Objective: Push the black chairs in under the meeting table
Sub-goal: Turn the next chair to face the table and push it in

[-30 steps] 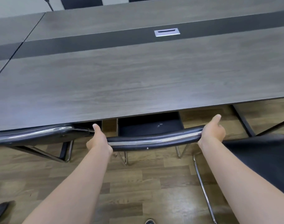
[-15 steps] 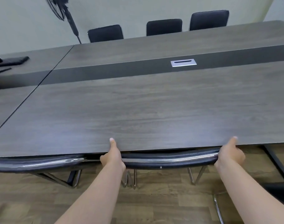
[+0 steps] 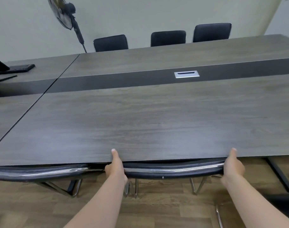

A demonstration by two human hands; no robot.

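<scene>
A black chair with a chrome-trimmed backrest stands right in front of me, its back up against the near edge of the grey wooden meeting table; its seat is hidden under the tabletop. My left hand grips the backrest's left end, thumb over the table edge. My right hand grips its right end the same way. A second black chair sits pushed in just to the left.
Three black chairs line the table's far side. A standing fan is at the back left, a keyboard on the left table. Part of another chair shows at the bottom right, with a black table leg near it.
The chair I hold has slid forward until its backrest meets the table edge and the seat vanished underneath. My view has lifted, showing the far wall and chairs.
</scene>
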